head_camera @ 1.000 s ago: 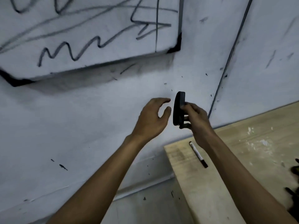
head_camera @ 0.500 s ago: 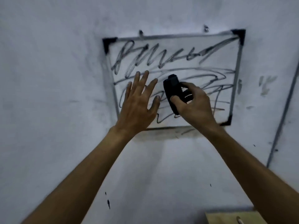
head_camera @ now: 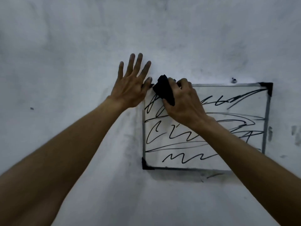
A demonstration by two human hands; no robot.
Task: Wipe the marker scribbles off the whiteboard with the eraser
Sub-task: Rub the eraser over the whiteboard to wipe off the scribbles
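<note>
A small whiteboard (head_camera: 164,147) with a grey frame and black corner caps hangs on the wall, right of centre. Black marker scribbles (head_camera: 182,136) cover it in several wavy rows. My right hand (head_camera: 184,101) grips a black eraser (head_camera: 164,90) and presses it on the board's top left corner. My left hand (head_camera: 132,84) lies flat on the wall with fingers spread, its thumb touching the board's top left corner. My right forearm hides part of the board's lower right.
The pale wall (head_camera: 81,46) is smudged with grey marks around the board. A screw head (head_camera: 234,80) sticks out just above the board's top edge. Dark smears (head_camera: 294,134) stain the wall to the right of the frame.
The view swung up from the wooden table to the board. Both hands rose from below the board to its top left corner; the eraser now touches the board and my left hand rests flat.
</note>
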